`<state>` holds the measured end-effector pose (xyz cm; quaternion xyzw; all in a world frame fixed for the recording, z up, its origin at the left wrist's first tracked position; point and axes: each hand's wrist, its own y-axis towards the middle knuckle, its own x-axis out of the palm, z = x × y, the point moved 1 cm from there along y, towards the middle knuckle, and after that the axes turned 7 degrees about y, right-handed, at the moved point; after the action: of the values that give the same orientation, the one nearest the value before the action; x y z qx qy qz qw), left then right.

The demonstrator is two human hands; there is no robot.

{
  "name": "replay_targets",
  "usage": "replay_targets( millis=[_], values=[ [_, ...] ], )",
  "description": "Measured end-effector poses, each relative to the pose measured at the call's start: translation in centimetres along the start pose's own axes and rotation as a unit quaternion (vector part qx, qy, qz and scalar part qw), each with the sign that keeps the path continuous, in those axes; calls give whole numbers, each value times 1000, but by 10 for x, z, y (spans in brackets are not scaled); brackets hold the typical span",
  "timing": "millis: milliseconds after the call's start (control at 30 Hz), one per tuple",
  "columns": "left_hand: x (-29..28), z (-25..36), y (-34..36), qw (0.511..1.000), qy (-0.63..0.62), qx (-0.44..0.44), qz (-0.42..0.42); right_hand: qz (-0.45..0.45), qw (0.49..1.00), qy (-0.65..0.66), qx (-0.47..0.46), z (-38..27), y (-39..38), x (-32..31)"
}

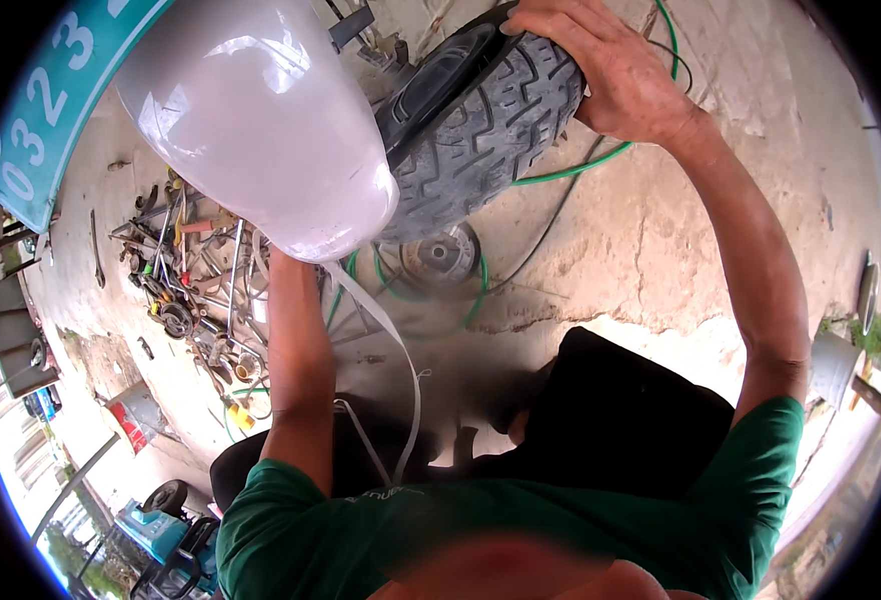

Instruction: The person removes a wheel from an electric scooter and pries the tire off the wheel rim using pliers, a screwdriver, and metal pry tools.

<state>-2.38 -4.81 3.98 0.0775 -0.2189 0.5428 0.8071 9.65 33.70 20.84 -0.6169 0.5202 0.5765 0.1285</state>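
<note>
- One black rubber tyre with a blocky tread (470, 150), on a black wheel rim (442, 78): upper middle, tilted, just right of the shell
- One right hand (632, 85), set on the tyre's upper right side; fingers bent over the tread and gripping its edge, presumably to steady or turn the wheel
- One left hand, hidden behind the shell; whether its fingers are open or closed cannot be told, though the bare left forearm (300, 370) reaching up beneath suggests a hold on the wheel's far side
- One glossy whitish plastic shell with a rounded end (260, 130), covering part of the tyre, likely because both belong to one vehicle
- One flat white strap (384, 318), hanging loosely below the shell, apparently for lack of anything fastening it there
- One round grey metal disc (450, 258), on the pale concrete floor (600, 250) below the tyre
- Green hose (572, 172), several runs visible; number of hoses uncertain
- One heap of mixed metal hand tools (205, 290), to the left, probably left within reach; overlapping pieces, not countable
- One teal sign panel with white characters (45, 130), upper left corner
</note>
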Motion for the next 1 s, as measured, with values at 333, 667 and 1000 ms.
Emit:
replay_targets(
  millis=[333,667,1000],
  values=[
    [46,-7,137,997,-58,-42,9,42,998,38,23,7,-7,9],
    [56,-4,191,998,-57,-35,20,64,998,22,1,16,-9,26],
    [53,25,188,998,-47,-31,24,67,997,36,16,8,-7,21]
  ],
)
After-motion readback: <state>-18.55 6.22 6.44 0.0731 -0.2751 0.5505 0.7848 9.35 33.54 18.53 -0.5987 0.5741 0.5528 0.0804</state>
